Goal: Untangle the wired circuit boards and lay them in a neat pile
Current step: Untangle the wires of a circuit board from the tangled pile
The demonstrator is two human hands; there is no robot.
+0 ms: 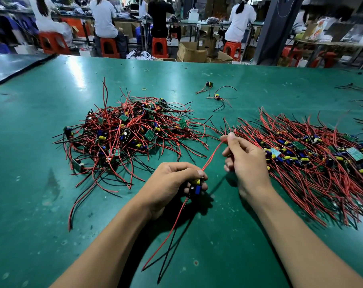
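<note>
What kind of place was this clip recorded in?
Most likely an electronics assembly workshop: a green work table carries a tangled heap of wired circuit boards and a neater pile, while workers sit on orange stools behind.

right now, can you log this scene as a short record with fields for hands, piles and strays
left hand: grips one circuit board, its wires trailing toward the camera
right hand: pinches the far end of the board's red wires
tangled heap: left of the hands on the green table
neat pile: right, wires roughly parallel
strays: two loose boards farther back
</note>
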